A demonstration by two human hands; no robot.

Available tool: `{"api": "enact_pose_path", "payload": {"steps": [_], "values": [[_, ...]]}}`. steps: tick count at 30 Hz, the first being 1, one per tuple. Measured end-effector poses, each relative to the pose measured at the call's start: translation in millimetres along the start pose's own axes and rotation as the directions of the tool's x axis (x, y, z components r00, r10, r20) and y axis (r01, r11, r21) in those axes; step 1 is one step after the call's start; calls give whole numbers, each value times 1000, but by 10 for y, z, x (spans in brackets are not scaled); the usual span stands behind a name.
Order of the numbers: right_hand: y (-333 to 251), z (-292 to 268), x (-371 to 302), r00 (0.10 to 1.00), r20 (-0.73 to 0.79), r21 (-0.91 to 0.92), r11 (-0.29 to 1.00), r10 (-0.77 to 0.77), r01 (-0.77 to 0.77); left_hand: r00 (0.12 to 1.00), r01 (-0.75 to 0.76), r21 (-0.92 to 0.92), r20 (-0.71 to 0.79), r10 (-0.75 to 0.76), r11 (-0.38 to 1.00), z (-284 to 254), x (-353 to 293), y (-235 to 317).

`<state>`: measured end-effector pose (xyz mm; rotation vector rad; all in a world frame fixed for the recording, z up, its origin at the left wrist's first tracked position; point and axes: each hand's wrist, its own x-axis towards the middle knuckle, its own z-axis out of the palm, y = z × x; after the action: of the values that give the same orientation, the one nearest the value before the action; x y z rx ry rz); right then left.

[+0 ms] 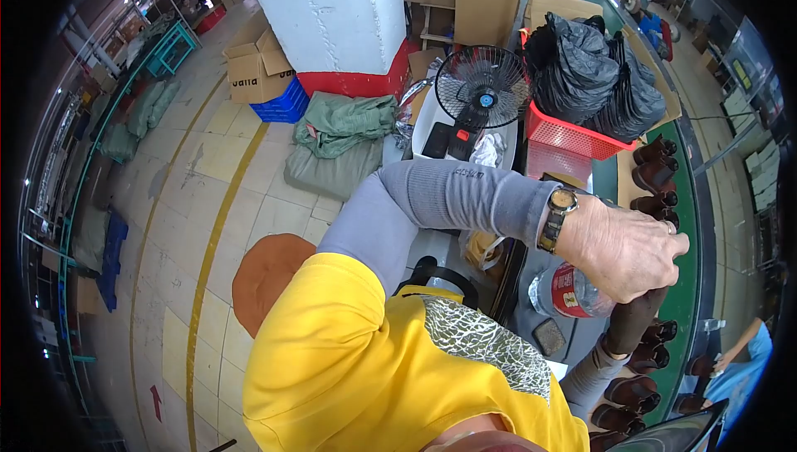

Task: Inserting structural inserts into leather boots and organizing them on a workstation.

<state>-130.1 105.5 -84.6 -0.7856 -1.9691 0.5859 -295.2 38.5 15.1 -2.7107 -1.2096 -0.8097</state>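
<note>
My left hand (624, 251), a watch on its wrist, reaches across to the right with its fingers curled closed. What those fingers hold, if anything, is hidden. Just below it, a dark brown shape (633, 321) runs up from the cuff of my right sleeve (596, 373). I cannot tell whether that shape is my shaded right hand or a shoe over it; no fingers show there. Brown shoes (633, 392) stand in a row along a green conveyor belt (682, 286), beside and beyond my hands. A clear bottle with a red label (573, 290) lies near my left wrist.
A black fan (484, 91) stands beyond my left arm. Next to it, a red basket (569, 132) holds black plastic bags (581, 70). A grey block (549, 337) lies near the bottle. At the right edge, a co-worker's blue sleeve (747, 369) reaches toward the belt.
</note>
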Motion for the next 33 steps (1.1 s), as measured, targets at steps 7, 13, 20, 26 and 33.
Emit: {"api": "enact_pose_path", "payload": {"steps": [7,13,20,26,33], "values": [[50,-84,58,947,151,-319,893,-282,317,974,146,231,-204,-99,962,28,30,111],[-116,-74,82,983,183,337,940,-3,-60,797,179,-36,-580,-166,983,-179,18,185],[-686,-146,381,921,381,361,905,77,-225,684,429,-793,-28,-729,432,100,-887,-61],[-1151,-197,651,923,252,441,883,-291,158,411,246,-880,475,-778,-407,1021,-1755,34],[-1740,-128,817,670,42,478,604,-741,638,434,-451,-815,155,-888,-363,744,-1582,311]]}}
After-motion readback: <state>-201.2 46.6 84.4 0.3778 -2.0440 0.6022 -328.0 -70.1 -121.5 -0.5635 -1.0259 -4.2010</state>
